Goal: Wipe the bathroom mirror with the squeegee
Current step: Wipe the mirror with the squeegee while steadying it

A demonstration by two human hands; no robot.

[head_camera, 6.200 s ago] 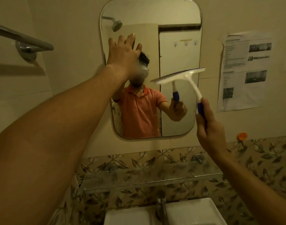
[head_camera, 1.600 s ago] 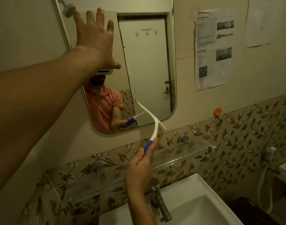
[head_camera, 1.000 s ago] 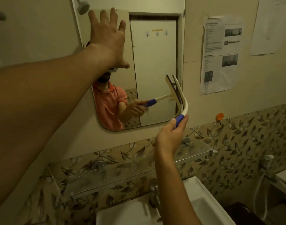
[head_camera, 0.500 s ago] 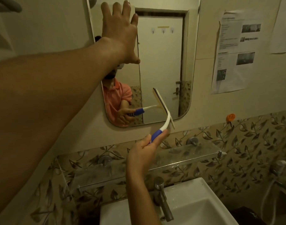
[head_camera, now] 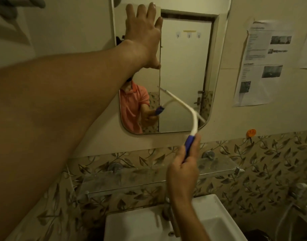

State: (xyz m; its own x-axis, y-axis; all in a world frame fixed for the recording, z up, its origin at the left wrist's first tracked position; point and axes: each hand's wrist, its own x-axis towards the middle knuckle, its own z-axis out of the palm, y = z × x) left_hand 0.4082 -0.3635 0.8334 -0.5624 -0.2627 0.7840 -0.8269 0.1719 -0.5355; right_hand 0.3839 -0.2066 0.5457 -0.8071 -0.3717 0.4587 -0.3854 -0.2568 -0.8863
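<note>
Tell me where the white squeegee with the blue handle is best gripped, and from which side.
Grip the blue handle end of the white squeegee from below, as the right hand does. The curved neck carries the long blade up to the wall mirror, so a hold at the low end likely keeps the hand clear of the glass.

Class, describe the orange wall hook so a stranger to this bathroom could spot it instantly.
Start at the mirror, then look right of its lower right corner, beneath the printed sheet. The orange hook sits where plain wall meets leaf-patterned tiles, the only bright orange thing.
</note>
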